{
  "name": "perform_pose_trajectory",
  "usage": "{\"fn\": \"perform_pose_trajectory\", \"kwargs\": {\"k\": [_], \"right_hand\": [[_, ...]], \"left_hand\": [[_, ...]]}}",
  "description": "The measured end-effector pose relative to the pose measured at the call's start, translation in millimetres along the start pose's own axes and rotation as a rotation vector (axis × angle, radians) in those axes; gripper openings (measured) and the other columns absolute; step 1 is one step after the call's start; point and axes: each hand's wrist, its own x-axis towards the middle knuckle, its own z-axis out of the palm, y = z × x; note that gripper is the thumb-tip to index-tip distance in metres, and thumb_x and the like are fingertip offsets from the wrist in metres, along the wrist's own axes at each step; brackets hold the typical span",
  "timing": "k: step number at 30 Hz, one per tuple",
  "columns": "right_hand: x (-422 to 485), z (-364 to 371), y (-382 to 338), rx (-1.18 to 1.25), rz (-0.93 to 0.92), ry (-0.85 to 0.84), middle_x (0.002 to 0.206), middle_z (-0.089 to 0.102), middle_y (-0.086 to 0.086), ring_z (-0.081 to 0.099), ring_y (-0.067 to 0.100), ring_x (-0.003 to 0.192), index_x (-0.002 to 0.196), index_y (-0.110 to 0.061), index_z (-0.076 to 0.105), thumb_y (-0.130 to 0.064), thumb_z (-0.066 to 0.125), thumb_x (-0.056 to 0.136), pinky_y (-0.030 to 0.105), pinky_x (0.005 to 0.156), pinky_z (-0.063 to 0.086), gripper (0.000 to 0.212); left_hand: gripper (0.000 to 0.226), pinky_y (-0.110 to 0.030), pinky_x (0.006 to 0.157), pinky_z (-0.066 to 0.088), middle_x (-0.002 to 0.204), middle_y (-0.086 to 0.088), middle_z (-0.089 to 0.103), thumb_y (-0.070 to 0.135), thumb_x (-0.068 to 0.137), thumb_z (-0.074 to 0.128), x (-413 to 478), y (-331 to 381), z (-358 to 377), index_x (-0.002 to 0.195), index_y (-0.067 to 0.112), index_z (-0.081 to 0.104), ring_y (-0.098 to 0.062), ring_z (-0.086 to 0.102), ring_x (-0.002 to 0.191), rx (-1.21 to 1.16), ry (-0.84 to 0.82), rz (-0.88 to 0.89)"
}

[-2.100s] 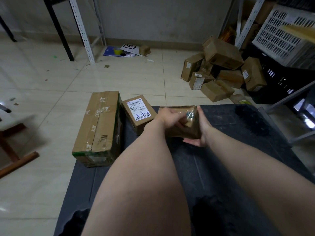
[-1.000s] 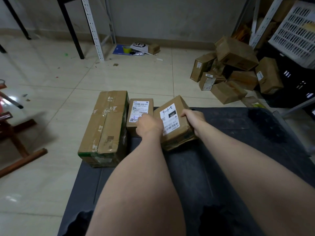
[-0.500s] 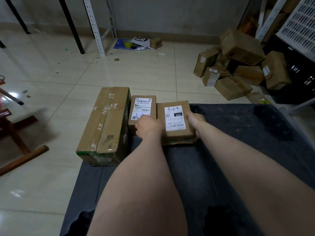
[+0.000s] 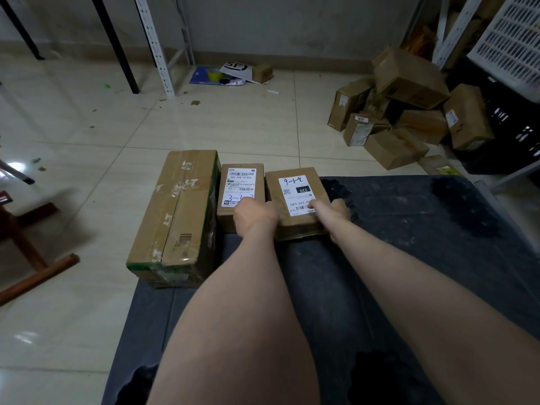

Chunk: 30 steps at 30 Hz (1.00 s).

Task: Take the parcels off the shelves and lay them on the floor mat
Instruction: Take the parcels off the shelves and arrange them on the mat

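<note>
Now: both hands are on one small parcel [image 4: 295, 197], which lies flat, label up, at the far left end of the dark floor mat [image 4: 423, 258]. The left hand [image 4: 254, 216] grips its near left edge, fingers curled down into the gap beside it. The right hand [image 4: 334, 214] grips the near right corner, one finger laid on the white label, the others wrapped down the side. The parcel sits between the two hands and just ahead of them. Immediately left of the left hand is a second parcel [image 4: 240, 182], label up, close beside the held one; contact between them cannot be told. Left of that again lies a long taped carton [image 4: 178, 211], its near end at the mat's left edge. Well ahead and right of the right hand, a heap of brown parcels [image 4: 409, 118] sits on the tiles at the foot of shelving, with a white crate [image 4: 514, 33] above. Far ahead of the left hand stands a white shelf upright [image 4: 157, 45].
</note>
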Motion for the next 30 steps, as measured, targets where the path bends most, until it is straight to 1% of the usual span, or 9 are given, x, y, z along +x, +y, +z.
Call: {"fn": "perform_pose_trajectory", "kwargs": {"k": [2,5,9,14,16,20,25,28,30], "right_hand": [[-0.6,-0.3,2.2,-0.065,-0.006,-0.006,0.141,0.047,0.015,0.054,0.03,0.12,0.137,-0.004,0.047,-0.03,0.069,0.083,0.031,0.086,0.045,0.064],[-5.3,-0.3,4.8,-0.168,0.028,-0.101,0.134,0.056,0.009,0.057,0.03,0.118,0.131,-0.01,0.058,-0.02,0.066,0.084,0.039,0.086,0.056,0.048],[-12.3,-2.1,3.9,-0.17,0.112,-0.222,0.139,0.052,0.01,0.062,0.037,0.111,0.137,-0.01,0.054,-0.014,0.066,0.085,0.042,0.07,0.062,0.053],[-13.2,1.8,6.0,-0.104,0.106,-0.194,0.123,0.064,0.018,0.072,0.031,0.069,0.132,-0.007,0.056,-0.011,0.056,0.088,0.028,0.04,0.053,0.044],[-13.0,2.6,4.7,-0.066,0.092,-0.178,0.113,0.068,0.017,0.071,0.026,0.064,0.128,-0.006,0.058,-0.013,0.054,0.088,0.028,0.043,0.054,0.041],[-16.1,2.7,4.5,-0.054,0.082,-0.199,0.109,0.069,0.014,0.072,0.024,0.077,0.127,-0.01,0.058,-0.016,0.054,0.089,0.031,0.054,0.057,0.038],[-20.3,0.4,6.3,-0.067,0.076,-0.219,0.112,0.066,0.012,0.071,0.024,0.085,0.119,-0.015,0.053,-0.021,0.05,0.091,0.036,0.068,0.059,0.029],[-22.7,-4.5,5.1,-0.067,0.074,-0.244,0.109,0.063,0.01,0.068,0.023,0.08,0.112,-0.016,0.049,-0.019,0.054,0.09,0.035,0.065,0.057,0.022],[-24.3,-8.3,3.6,-0.08,0.07,-0.253,0.101,0.061,0.008,0.066,0.022,0.078,0.11,-0.015,0.05,-0.017,0.057,0.088,0.033,0.063,0.056,0.023]], "left_hand": [[0.036,-0.044,0.096,0.052,0.126,-0.016,0.057,0.023,0.088,0.058,-1.1,0.8,0.6,0.119,0.006,0.056,-0.037,0.057,0.114,-0.018,0.001,0.002],[0.034,-0.044,0.097,0.051,0.125,-0.016,0.057,0.023,0.087,0.057,-2.1,1.6,0.7,0.117,0.007,0.056,-0.038,0.057,0.114,-0.019,0.004,0.004],[0.019,-0.044,0.095,0.052,0.123,-0.017,0.058,0.022,0.087,0.057,-2.8,2.6,0.2,0.103,0.011,0.053,-0.038,0.057,0.112,-0.023,-0.003,0.014],[0.018,-0.044,0.095,0.052,0.124,-0.016,0.058,0.025,0.088,0.059,-3.6,2.7,-1.9,0.099,0.015,0.048,-0.038,0.057,0.113,-0.023,-0.006,0.012],[0.02,-0.044,0.095,0.053,0.124,-0.017,0.058,0.025,0.088,0.059,-3.7,2.7,-1.5,0.103,0.014,0.052,-0.038,0.057,0.113,-0.026,-0.006,0.008],[0.032,-0.044,0.094,0.053,0.125,-0.017,0.058,0.025,0.089,0.057,-4.6,4.6,-0.8,0.114,0.006,0.057,-0.038,0.057,0.113,-0.022,-0.014,-0.001],[0.015,-0.041,0.092,0.053,0.122,-0.017,0.059,0.02,0.089,0.056,-7.2,8.4,1.4,0.101,0.01,0.055,-0.037,0.058,0.111,-0.007,-0.025,0.016],[0.024,-0.039,0.092,0.053,0.123,-0.016,0.059,0.022,0.091,0.056,-9.1,12.0,1.8,0.11,0.008,0.058,-0.036,0.059,0.111,0.0,-0.039,0.024],[0.019,-0.036,0.085,0.052,0.121,-0.016,0.06,0.022,0.091,0.056,-11.1,14.9,1.0,0.105,0.01,0.055,-0.035,0.059,0.107,0.006,-0.05,0.047]]}}
